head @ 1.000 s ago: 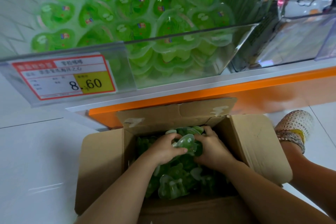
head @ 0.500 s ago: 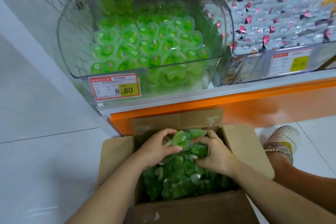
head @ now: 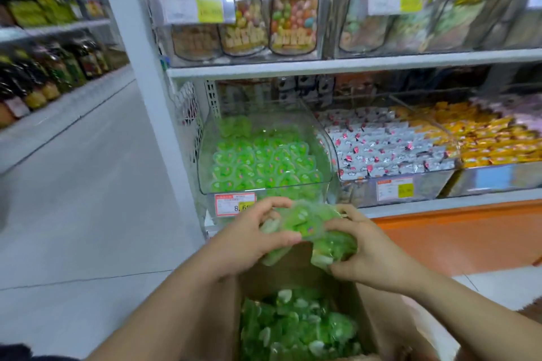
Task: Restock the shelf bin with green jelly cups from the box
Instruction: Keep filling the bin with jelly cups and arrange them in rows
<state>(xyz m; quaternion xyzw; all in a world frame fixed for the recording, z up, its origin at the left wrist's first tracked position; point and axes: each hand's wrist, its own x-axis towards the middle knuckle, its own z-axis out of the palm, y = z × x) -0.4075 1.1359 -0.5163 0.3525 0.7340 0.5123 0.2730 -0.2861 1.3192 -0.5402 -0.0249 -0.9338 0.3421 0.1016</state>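
Store shelf (head: 352,66) blurry; left hand (head: 249,239), right hand (head: 368,256) clutch jelly cups (head: 308,223), covering price tag (head: 230,204) corner.

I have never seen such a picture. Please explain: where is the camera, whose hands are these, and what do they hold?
No machine: the camera sits on a person's head, looking forward and down, so the arms are that person's own. The left hand and right hand, fingers curled, hold a bunch of green jelly cups above an open cardboard box with more cups inside. Behind stands the clear shelf bin, holding the same cups; wrapped sweets lie in the next bin.
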